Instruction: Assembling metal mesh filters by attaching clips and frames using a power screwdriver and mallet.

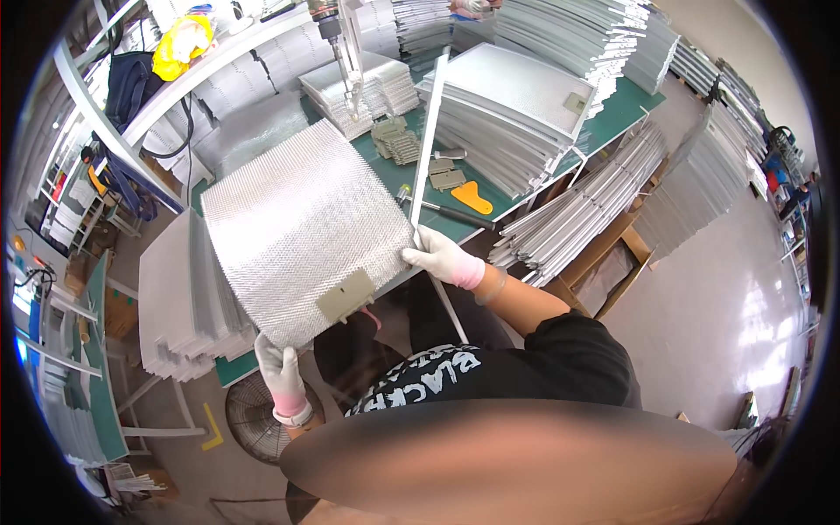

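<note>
A silvery metal mesh panel point(302, 219) is held tilted in front of me. A beige-grey plastic piece point(346, 296) sits at its near edge. My left hand point(282, 376), in a white glove with a pink cuff, grips the near left corner, fingers closed. At the right corner, my gloved right hand point(444, 259) is closed round a long, thin metal strip point(429, 131), which rises away along the panel's right edge. The right fingertips also meet the mesh there. A thinner length point(449, 311) extends below that hand; whether it belongs to the same strip, I cannot tell.
On the green table point(516, 203) are beige plastic pieces point(395, 142), a yellow scraper point(472, 198), a dark-handled hammer point(451, 210) and stacked framed panels point(507, 87). Metal strips point(586, 206) lie bundled at right, mesh sheets point(188, 297) at left. A tool point(348, 61) hangs overhead; a fan point(262, 420) stands below.
</note>
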Available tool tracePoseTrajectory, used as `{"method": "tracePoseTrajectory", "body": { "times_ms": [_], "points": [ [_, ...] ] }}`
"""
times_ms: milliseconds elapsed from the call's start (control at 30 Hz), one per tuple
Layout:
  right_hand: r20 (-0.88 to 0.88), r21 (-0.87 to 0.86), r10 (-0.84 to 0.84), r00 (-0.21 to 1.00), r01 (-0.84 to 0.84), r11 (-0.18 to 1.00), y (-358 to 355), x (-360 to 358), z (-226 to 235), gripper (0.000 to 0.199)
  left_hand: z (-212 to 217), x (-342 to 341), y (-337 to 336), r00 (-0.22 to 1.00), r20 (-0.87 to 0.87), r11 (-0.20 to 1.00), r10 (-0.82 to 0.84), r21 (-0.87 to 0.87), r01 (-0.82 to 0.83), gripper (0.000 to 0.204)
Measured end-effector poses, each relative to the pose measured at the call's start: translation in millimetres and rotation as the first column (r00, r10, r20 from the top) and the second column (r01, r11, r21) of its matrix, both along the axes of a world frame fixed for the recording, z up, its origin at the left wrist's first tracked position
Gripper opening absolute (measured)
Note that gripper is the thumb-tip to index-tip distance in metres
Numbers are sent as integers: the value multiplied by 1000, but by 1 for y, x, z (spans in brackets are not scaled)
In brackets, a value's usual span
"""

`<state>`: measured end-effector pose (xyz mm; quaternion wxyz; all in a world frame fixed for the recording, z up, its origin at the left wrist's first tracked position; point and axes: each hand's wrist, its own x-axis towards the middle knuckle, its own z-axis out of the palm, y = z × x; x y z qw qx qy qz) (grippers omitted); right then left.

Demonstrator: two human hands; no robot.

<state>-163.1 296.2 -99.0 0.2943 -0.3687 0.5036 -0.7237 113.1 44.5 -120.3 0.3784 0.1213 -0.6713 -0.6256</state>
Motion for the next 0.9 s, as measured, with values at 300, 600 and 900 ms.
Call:
{"method": "tracePoseTrajectory", "body": {
  "times_ms": [300,600,900],
  "points": [
    [-470,-93,-202,859,180,979,-23,0,99,34,99,-28,4,908,-407,944,101,-250,-217,55],
    [-153,-318,-513,845,449,835,-80,-44,130,21,152,-120,-55,947,-296,981,123,-108,-161,14],
    [-225,-275,-497,838,434,858,-77,-54,108,14,125,-122,-43,939,-333,994,79,-47,-100,26]
  ]
}}
